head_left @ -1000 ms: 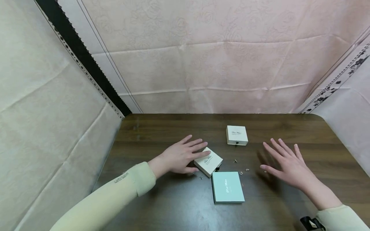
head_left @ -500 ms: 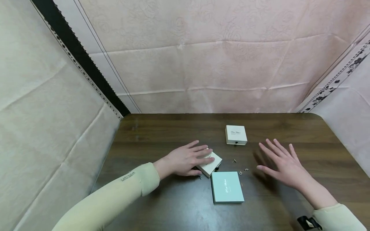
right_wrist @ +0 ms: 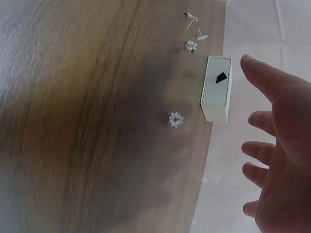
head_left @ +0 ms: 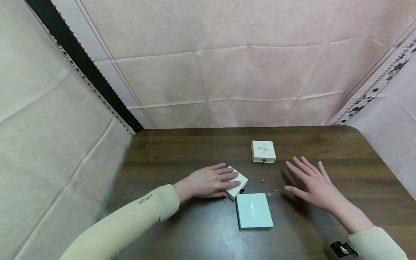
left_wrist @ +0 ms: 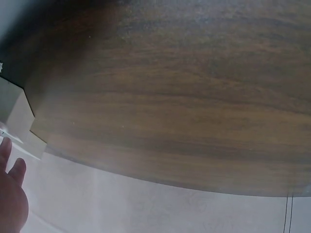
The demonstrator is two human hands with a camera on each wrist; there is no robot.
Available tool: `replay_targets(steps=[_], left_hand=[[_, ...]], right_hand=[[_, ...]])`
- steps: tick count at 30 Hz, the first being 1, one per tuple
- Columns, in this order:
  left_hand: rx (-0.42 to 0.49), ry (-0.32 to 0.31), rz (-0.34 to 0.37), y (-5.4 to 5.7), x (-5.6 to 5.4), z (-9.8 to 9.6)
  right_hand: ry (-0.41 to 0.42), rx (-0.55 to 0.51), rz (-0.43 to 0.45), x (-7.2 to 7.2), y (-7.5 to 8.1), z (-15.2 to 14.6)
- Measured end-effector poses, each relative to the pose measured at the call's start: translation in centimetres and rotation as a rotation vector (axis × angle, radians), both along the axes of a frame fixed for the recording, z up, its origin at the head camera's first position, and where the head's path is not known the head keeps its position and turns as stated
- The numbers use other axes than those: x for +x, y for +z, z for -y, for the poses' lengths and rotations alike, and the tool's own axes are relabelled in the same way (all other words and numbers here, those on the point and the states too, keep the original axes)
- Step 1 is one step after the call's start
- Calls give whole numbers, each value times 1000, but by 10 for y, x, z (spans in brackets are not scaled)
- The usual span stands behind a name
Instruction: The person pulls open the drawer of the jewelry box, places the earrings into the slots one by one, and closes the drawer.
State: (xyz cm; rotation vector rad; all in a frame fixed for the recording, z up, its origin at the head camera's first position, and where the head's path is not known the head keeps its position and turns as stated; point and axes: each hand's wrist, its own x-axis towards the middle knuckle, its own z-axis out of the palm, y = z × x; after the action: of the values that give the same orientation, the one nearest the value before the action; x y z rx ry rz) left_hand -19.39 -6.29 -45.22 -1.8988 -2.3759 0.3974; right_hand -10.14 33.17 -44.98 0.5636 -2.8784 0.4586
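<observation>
My left hand (head_left: 211, 181) lies over a small white jewelry box (head_left: 238, 186) that sits at an angle, its fingers spread and covering much of the lid. Whether the fingertips touch the lid cannot be told. In the left wrist view only part of that hand (left_wrist: 10, 194) shows at the edge. Palm down and fingers apart, my right hand (head_left: 316, 189) is held above the tabletop with nothing in it. Small sparkling earrings lie near the boxes; in the right wrist view one flower-shaped earring (right_wrist: 176, 119) sits apart from a second flower-shaped earring (right_wrist: 190, 46).
A mint-green box (head_left: 255, 211) lies flat in front of the angled box. Farther back stands another white box (head_left: 263, 151) with a dark pull tab. The brown wooden table (head_left: 182, 144) ends at a pale cloth backdrop (head_left: 247, 79).
My left hand has slid slightly right and farther over the angled white box. The right hand keeps its spread pose. The whole head view has shifted a little.
</observation>
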Motion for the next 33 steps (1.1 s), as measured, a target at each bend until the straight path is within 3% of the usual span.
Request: replay_targets(steps=[10, 20, 26, 33], left_hand=[[39, -43, -8, -3, 3, -4], [40, -14, 38, -9, 4, -4], [76, -31, 26, -15, 2, -4], [100, -63, 21, -14, 2, -5]], right_hand=[[39, -36, 56, -7, 1, 16], [56, -37, 100, -13, 5, 28], [61, -40, 125, -15, 7, 32], [54, -35, 152, -16, 9, 33]])
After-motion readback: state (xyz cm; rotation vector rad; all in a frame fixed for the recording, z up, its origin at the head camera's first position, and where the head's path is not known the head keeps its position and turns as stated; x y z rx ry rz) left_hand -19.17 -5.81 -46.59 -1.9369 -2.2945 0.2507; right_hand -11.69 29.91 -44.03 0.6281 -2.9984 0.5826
